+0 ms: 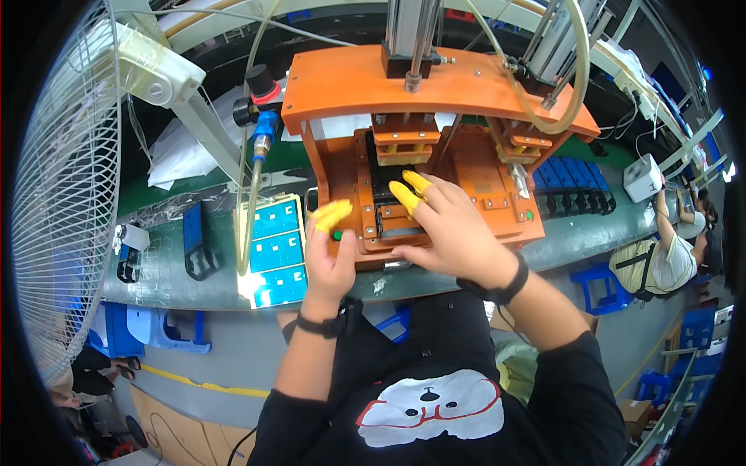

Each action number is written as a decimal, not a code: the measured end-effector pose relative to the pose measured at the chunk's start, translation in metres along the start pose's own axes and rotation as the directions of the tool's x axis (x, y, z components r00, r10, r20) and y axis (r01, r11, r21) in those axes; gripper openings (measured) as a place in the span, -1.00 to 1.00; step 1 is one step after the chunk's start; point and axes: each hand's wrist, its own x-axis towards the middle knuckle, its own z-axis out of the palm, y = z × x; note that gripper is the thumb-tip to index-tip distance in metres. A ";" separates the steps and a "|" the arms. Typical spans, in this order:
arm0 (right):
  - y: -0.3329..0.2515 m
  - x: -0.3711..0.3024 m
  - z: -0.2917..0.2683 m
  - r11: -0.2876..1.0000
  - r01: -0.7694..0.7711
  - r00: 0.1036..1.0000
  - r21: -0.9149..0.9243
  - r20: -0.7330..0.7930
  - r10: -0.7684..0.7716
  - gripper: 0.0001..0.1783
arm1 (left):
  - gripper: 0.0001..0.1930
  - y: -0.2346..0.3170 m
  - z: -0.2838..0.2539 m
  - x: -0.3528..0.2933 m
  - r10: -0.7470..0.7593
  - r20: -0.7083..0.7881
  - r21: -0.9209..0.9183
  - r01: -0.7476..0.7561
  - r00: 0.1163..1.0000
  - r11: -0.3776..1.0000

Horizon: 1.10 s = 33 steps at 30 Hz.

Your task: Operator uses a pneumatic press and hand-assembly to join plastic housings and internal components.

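In front of me stands an orange pneumatic press (443,74) with two bays. A dark flat part (382,180) lies in the fixture of its left bay, below the raised pressing head (402,146). My right hand (458,233) reaches over that fixture from the right; its fingers are stretched out, with yellow finger cots on two of them, and the fingertips lie at or just above the part. Contact is not clear. Beside the green button (336,235) at the press's left front is my left hand (330,260), fingers extended, thumb apart, yellow cots on the fingertips, holding nothing.
Left of the press lies a pale tray of blue sheets (277,252), with an air hose (254,202) over it. A blue-and-black housing (200,241) stands farther left, near a fan (70,194). Several similar housings (571,182) line the right. Another person (672,260) sits far right.
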 end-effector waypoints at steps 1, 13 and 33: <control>-0.006 -0.005 -0.005 1.000 -0.003 0.996 -0.013 -0.089 0.002 -0.28 | -0.70 0.006 -0.006 -0.008 -0.042 0.001 0.010 0.042 0.999 0.999; -0.036 -0.092 0.038 0.901 -0.038 0.945 0.433 -0.276 0.173 -0.60 | -0.48 0.012 -0.042 -0.026 -0.046 0.347 0.508 -0.146 0.937 0.849; -0.073 -0.043 0.200 0.587 -0.175 0.976 0.791 0.217 -0.001 -0.44 | -0.39 -0.025 -0.104 -0.118 -0.288 0.016 0.812 0.155 0.958 0.563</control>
